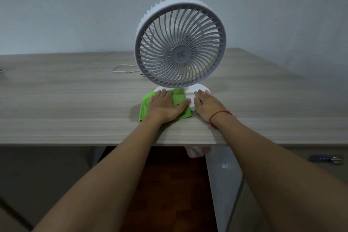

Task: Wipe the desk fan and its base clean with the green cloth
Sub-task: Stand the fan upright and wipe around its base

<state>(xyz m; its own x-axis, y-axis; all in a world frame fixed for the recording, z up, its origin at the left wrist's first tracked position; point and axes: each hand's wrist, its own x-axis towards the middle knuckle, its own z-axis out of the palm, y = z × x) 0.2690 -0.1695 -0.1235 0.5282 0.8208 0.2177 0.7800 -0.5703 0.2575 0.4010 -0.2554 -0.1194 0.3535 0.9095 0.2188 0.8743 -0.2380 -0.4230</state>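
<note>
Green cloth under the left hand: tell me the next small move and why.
Probably slide the flat left hand and the crumpled green cloth rightward across the round white fan base. The cloth lies partly on the base's left side, while the right hand rests on the base's right side, apparently steadying it, and that bare part looks unwiped.

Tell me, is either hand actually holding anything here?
Neither grips anything. The left hand lies flat, pressing the green cloth down near its middle; the right hand rests flat on the fan's white base.
</note>
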